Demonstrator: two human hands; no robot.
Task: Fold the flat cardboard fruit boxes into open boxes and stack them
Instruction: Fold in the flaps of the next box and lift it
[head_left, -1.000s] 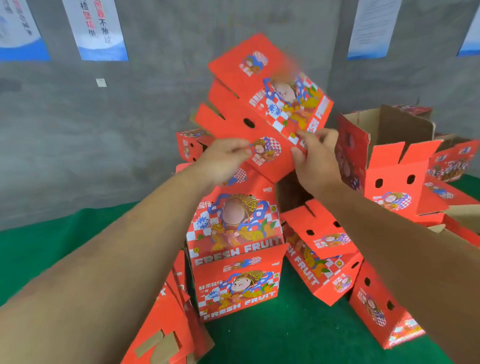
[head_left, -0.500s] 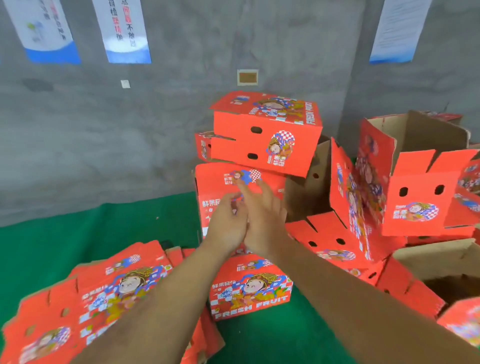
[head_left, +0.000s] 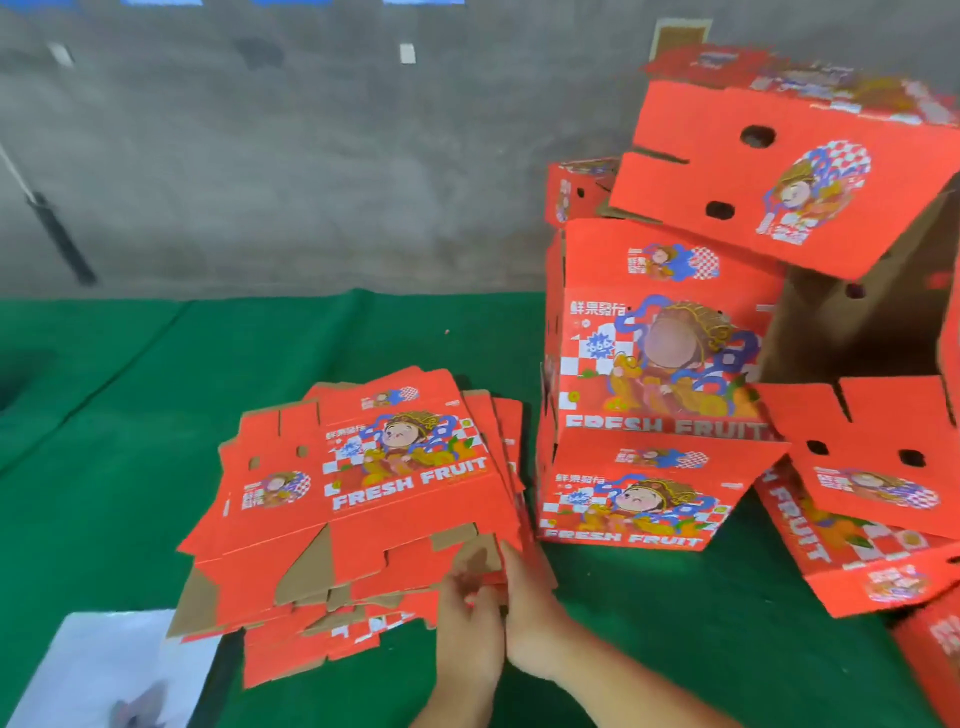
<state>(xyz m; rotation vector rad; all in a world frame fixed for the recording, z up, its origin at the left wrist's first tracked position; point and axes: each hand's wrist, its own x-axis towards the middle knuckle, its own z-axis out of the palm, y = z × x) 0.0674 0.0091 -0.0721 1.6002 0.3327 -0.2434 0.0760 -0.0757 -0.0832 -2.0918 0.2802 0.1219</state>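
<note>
Flat cardboard blanks (head_left: 374, 499), red with "FRESH FRUIT" printed on the top sheet, are heaped in a loose, fanned pile on the green surface (head_left: 130, 415), left of centre. Both hands are seen at the near right corner of that pile. The left hand (head_left: 467, 639) is laid against the pile's near edge, its fingers (head_left: 457, 587) curled at the corner flaps, though it cannot be told for certain whether a sheet is pinched between them. The right hand (head_left: 535, 613) is placed just beside it, touching it, with its fingers (head_left: 511, 558) held straight and together and pressed against the corner of the top blanks.

Folded boxes are stacked immediately to the right of the pile: a lower box (head_left: 639, 499) stands on the surface, a second box (head_left: 665, 338) rests on it, and a third box (head_left: 769, 182) lies tilted on top. More red boxes (head_left: 857, 493) are jumbled further right, one showing its brown inside. A grey wall (head_left: 285, 156) is seen behind, and a white sheet (head_left: 104, 670) lies at the lower left.
</note>
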